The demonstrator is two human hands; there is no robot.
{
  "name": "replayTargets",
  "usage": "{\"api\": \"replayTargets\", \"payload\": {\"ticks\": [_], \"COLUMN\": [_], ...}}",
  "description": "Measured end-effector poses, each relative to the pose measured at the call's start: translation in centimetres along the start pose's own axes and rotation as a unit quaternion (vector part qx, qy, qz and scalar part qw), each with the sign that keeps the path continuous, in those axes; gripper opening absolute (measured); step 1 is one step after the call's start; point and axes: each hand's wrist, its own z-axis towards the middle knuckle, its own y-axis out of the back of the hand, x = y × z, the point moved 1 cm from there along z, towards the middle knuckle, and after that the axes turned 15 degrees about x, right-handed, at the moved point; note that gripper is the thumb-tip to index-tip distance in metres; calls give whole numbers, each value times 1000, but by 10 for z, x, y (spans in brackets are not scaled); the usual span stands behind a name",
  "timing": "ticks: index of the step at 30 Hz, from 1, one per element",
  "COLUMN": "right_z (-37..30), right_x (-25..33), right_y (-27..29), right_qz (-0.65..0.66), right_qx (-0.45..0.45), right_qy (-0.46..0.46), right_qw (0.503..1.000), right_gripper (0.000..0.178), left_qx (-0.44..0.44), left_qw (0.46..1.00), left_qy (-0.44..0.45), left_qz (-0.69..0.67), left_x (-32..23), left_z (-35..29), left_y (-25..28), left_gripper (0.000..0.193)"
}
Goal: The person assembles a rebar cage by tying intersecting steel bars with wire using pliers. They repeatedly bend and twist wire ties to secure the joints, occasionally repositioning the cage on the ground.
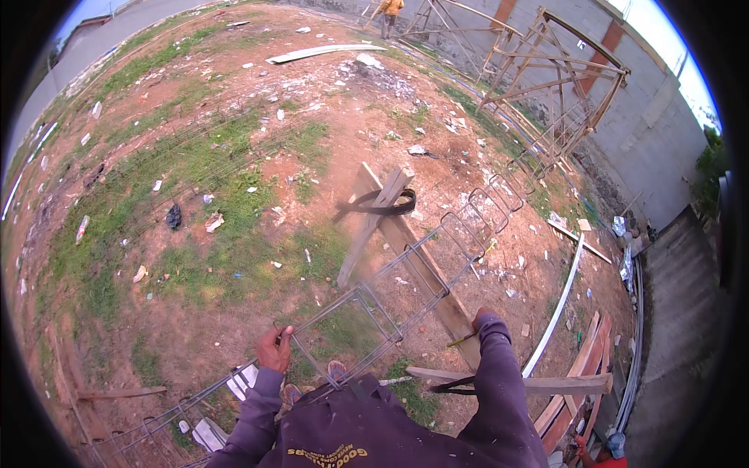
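Note:
A long rebar cage [367, 298] of thin bars and square stirrups runs from the lower left, past my body, to the upper right. My left hand [275, 349] is closed with its fingers pinched on a corner of the cage. My right hand [485, 315] is out to the right, beside a wooden plank [421, 261], and looks closed. A short stick-like tool [460, 340] with a yellowish end shows below it; whether the hand holds it is unclear. The plank passes beneath the cage, crossed by a shorter board [367, 234] with a black strap [382, 204] looped round the joint.
Another wooden support [546, 384] is at the right by my elbow, near stacked boards [581, 363]. A white strip [558, 304] lies on the littered ground. Wooden frames [546, 70] stand along a grey wall. One person [390, 15] is far off, another [612, 452] at the lower right.

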Motion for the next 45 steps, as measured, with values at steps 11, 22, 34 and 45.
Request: {"api": "replayTargets", "payload": {"ticks": [11,22,34,45], "right_z": [-156,-257,-219,-235], "right_x": [-84,170,441,456], "right_y": [74,48,-62,-64], "right_qz": [426,679,736,750], "right_qx": [132,9,126,209], "right_qy": [251,629,541,503], "right_qw": [860,379,387,376], "right_gripper": [23,57,52,40], "left_qx": [47,117,137,151], "left_qw": [999,991,984,982], "left_qy": [6,45,113,109], "left_qz": [7,-54,-4,-16], "left_x": [0,-2,-15,-14], "left_z": [2,-4,-8,-5], "left_y": [10,19,20,20], "left_gripper": [36,56,74,80]}}
